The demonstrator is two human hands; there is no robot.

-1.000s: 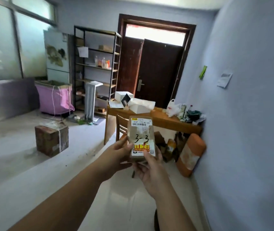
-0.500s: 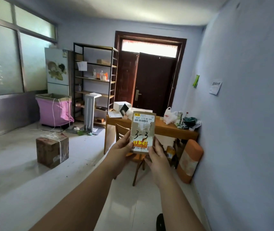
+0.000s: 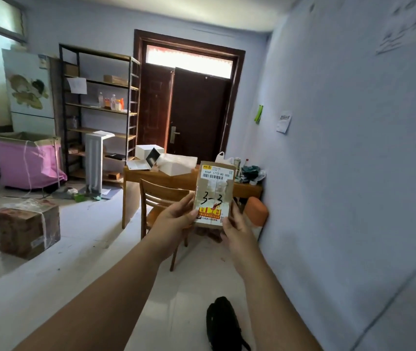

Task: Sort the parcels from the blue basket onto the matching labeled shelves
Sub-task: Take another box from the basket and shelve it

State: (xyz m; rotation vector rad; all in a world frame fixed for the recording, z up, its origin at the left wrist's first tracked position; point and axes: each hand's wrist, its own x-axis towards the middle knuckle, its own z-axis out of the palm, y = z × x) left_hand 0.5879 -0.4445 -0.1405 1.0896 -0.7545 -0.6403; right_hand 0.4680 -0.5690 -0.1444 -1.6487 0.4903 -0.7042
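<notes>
Mid-sort: one parcel (image 3: 214, 193) in hand, marked "3-3", held upright in front of the chest, not yet on any shelf. Shelf rack (image 3: 98, 110) stands well apart at the far wall, left of the door; its labels are too small to read. Blue basket not in view, so remaining count unknown. Left hand (image 3: 176, 220) grips the parcel's lower left edge, thumb on its face. Right hand (image 3: 236, 230) grips the lower right edge, fingers curled behind.
</notes>
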